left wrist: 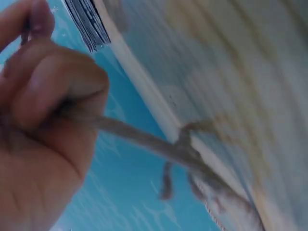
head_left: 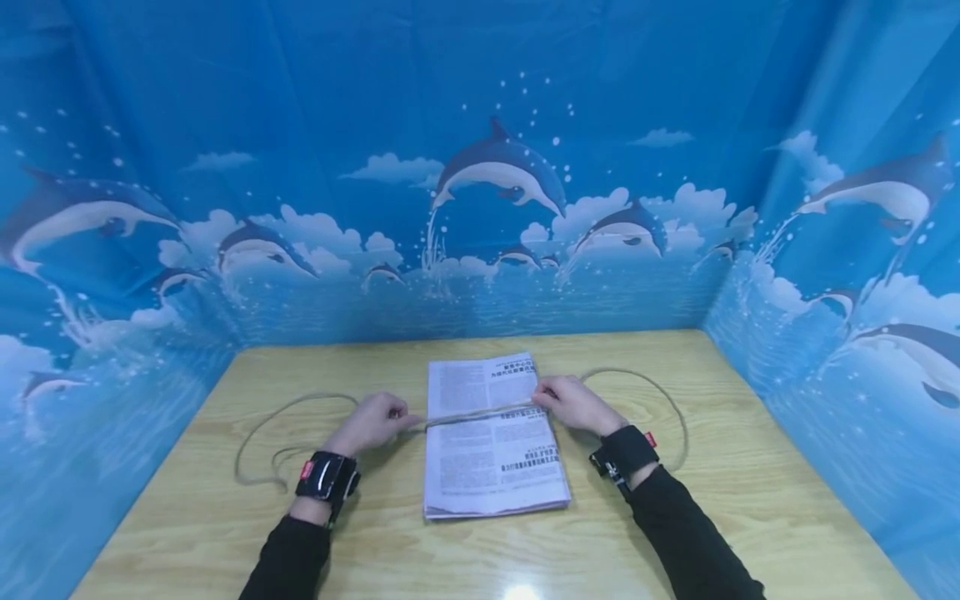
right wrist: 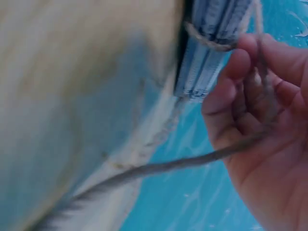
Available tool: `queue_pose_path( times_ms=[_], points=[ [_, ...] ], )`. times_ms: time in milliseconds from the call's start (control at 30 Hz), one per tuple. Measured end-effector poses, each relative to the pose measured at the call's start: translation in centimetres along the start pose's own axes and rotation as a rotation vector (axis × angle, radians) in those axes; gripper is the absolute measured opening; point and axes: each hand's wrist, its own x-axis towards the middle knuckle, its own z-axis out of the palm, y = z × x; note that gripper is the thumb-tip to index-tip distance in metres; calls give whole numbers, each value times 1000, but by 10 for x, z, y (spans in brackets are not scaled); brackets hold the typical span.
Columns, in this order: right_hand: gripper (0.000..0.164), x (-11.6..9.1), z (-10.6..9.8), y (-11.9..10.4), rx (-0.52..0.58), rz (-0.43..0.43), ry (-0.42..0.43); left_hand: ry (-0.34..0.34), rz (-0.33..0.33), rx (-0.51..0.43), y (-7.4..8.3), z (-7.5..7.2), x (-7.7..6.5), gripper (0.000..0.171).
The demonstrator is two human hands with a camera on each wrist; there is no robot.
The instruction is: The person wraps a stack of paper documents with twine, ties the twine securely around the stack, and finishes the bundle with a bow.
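A stack of folded newspapers (head_left: 487, 475) lies flat on the table, with a thin brown rope (head_left: 480, 414) running across its middle. Just off the stack's left edge, my left hand (head_left: 375, 423) grips the rope. In the left wrist view the rope (left wrist: 139, 136) trails out of that hand's curled fingers. My right hand (head_left: 577, 404) pinches the rope at the right edge of the stack. The right wrist view shows the rope looped round the side of the newspapers (right wrist: 207, 67), and a length of it passing over my right palm (right wrist: 284, 154).
Loose rope curves over the wooden table (head_left: 750, 500) on both sides, with an end lying at the left. A blue curtain (head_left: 337, 108) printed with dolphins stands behind and on both sides. Each wrist wears a black strapped device.
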Motion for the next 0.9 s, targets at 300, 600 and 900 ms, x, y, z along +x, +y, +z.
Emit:
queue_pose_path(
  times_ms=[300, 600, 900],
  points=[
    [15, 1, -2, -12, -66, -1, -58, 32, 70, 30, 16, 3, 4, 20],
    [25, 4, 6, -10, 17, -6, 79, 140, -58, -11, 33, 13, 7, 40],
    [33, 10, 9, -8, 14, -54, 65, 172, 13, 110, 34, 24, 10, 44]
  ],
)
